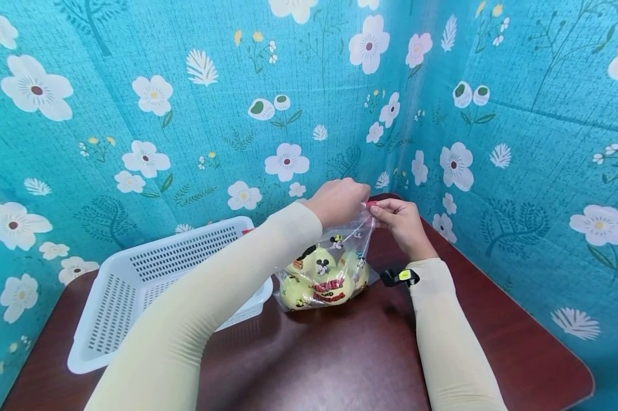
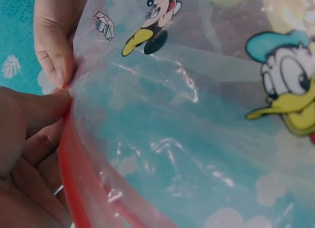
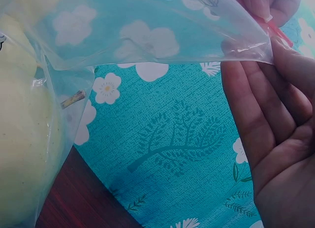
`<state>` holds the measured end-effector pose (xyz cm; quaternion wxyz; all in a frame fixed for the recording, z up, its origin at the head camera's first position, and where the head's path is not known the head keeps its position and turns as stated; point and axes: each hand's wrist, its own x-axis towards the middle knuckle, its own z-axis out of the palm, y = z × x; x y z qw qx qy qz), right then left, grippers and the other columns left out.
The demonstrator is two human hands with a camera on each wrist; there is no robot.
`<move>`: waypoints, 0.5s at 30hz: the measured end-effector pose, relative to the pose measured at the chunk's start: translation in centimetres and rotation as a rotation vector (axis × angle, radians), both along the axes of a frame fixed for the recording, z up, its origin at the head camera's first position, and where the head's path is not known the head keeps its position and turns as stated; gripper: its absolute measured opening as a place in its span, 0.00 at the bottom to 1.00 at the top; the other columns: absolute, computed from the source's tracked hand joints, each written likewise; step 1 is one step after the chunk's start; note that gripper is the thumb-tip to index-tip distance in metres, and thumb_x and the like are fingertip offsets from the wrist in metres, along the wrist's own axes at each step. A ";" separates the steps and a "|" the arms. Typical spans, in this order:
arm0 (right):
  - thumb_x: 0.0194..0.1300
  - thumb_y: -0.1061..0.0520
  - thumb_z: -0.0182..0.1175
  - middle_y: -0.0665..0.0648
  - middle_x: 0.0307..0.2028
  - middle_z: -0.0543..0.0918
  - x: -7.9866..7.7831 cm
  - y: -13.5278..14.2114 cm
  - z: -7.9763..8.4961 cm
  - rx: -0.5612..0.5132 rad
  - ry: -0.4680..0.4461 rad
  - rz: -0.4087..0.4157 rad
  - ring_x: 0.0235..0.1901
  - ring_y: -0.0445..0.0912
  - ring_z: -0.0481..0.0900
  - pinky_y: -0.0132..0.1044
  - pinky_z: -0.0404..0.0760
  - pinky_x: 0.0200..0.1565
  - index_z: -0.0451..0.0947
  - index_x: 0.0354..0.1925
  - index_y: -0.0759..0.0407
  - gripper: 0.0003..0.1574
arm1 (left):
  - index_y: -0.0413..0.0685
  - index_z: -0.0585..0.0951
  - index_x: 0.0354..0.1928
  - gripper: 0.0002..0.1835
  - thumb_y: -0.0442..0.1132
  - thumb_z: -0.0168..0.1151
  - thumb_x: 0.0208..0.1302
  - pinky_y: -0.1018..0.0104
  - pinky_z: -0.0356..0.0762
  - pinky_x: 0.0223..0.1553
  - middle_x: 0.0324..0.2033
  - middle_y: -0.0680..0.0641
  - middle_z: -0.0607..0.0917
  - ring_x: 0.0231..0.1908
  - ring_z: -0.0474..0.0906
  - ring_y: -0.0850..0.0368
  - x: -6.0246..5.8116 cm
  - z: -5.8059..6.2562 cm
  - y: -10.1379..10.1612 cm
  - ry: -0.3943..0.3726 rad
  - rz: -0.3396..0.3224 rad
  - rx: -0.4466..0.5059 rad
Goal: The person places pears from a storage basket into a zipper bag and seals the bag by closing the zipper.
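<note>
Left grip (image 1: 339, 202) and right grip (image 1: 402, 226) pinch red-edged clear plastic bag (image 1: 352, 235); cartoon prints (image 1: 330, 287) partly hide round yellow-green fruit (image 1: 290, 291); cream sleeve (image 1: 201, 299) part-covers white plastic basket (image 1: 182, 254).

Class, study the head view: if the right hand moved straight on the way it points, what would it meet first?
Most likely the left hand, which lies just ahead; the right hand pinches the clear bag by its red edge, and depth between hands is unclear.
</note>
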<state>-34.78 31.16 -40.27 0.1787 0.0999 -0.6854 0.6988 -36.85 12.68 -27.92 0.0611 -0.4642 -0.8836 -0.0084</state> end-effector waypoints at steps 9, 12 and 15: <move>0.62 0.55 0.67 0.57 0.37 0.86 0.1 0.0 -0.2 0.003 0.017 -0.001 0.34 0.47 0.84 0.38 0.83 0.39 0.85 0.42 0.66 0.16 | 0.52 0.81 0.43 0.05 0.41 0.59 0.69 0.68 0.77 0.34 0.33 0.55 0.82 0.31 0.76 0.63 0.1 -0.1 -0.2 -0.002 -0.001 0.012; 0.62 0.56 0.67 0.57 0.37 0.86 0.0 0.0 -0.1 -0.002 0.026 0.005 0.34 0.47 0.84 0.38 0.83 0.39 0.85 0.42 0.67 0.15 | 0.52 0.81 0.43 0.05 0.41 0.59 0.70 0.69 0.76 0.33 0.32 0.56 0.81 0.30 0.76 0.63 0.0 -0.1 -0.2 -0.001 -0.001 0.015; 0.62 0.56 0.67 0.57 0.37 0.86 0.0 0.0 -0.1 -0.004 0.032 0.011 0.34 0.47 0.84 0.38 0.83 0.39 0.85 0.42 0.67 0.15 | 0.52 0.81 0.43 0.05 0.41 0.59 0.70 0.70 0.75 0.33 0.32 0.56 0.82 0.29 0.76 0.63 0.0 -0.1 -0.3 -0.004 0.000 0.021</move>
